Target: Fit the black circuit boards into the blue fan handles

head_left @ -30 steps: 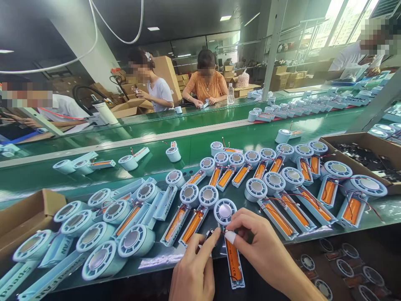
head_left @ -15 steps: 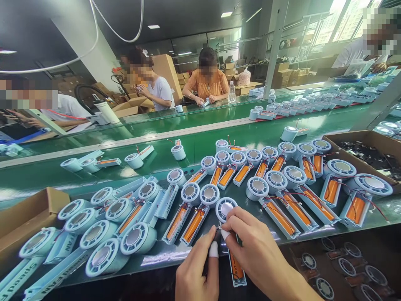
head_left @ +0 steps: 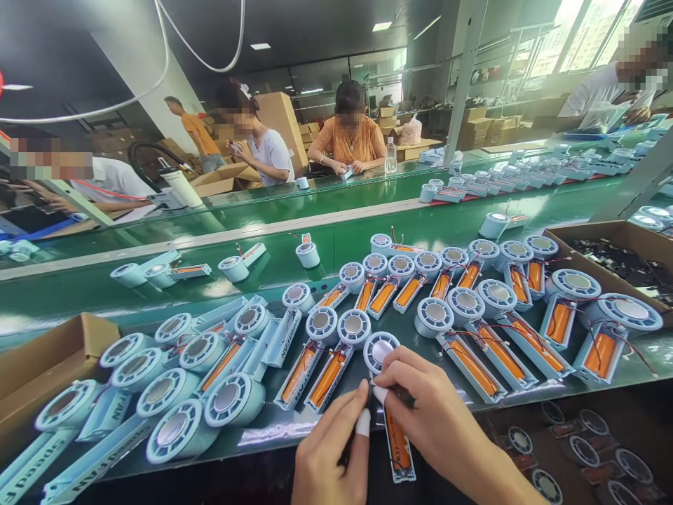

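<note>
A light-blue handheld fan (head_left: 381,352) lies at the bench's front edge, its round head away from me. Its open handle, with an orange battery (head_left: 398,438) inside, points toward me past the edge. My right hand (head_left: 428,410) is closed in a pinch at the neck between head and handle; the small piece in its fingertips is too tiny to name. Close beside it, my left hand (head_left: 336,438) has thumb and fingers drawn together at the same spot, and what they grip is hidden. White covers sit on a fingertip of each hand.
More fans with exposed batteries and loose wires crowd the bench (head_left: 273,428) on both sides. Cardboard boxes stand at left (head_left: 57,372) and right (head_left: 631,245), the right one holding small dark parts. Beyond, several fans ride a green conveyor belt (head_left: 347,245); co-workers sit across it.
The fans on the belt have shifted slightly right. My left fingertips have moved a little, while my right hand keeps its pinch. A person in orange has come into view in the background.
</note>
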Demonstrator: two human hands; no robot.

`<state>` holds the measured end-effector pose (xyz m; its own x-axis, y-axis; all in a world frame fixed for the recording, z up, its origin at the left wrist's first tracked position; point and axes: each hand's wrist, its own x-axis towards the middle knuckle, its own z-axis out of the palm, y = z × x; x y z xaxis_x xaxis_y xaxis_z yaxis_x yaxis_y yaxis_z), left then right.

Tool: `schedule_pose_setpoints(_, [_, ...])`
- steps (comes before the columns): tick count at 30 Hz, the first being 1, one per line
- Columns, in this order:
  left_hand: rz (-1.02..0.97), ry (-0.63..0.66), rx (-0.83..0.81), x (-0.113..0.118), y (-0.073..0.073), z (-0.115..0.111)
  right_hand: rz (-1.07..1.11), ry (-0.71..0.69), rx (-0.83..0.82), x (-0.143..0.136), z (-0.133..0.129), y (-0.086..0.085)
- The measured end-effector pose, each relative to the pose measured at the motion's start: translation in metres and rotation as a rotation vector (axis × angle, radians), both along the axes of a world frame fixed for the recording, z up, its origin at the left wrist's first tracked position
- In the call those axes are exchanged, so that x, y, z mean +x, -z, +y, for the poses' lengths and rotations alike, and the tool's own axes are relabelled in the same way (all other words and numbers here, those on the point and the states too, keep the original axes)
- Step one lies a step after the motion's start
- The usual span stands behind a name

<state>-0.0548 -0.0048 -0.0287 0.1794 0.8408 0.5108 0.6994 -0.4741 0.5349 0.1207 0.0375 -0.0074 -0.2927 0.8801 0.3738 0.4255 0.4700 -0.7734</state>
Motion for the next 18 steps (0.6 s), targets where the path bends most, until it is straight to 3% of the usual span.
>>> schedule_pose_setpoints(5, [-0.173,0.039,-0.242,-0.005,-0.012,0.005,0.124,-0.135,-0.288,0.015,0.01,-0.013])
schedule_pose_setpoints(9, [-0.21,0.075,-0.282,-0.009,-0.012,0.007,0.111,-0.229,-0.28,0.02,0.012,-0.014])
schedule_pose_setpoints(13, [-0.159,0.099,-0.282,-0.012,-0.012,0.009,0.104,-0.202,-0.243,0.016,0.01,-0.012])
schedule_pose_setpoints(18, [-0.264,-0.049,-0.404,-0.005,-0.012,0.007,0.111,-0.175,-0.334,0.02,0.006,-0.012])
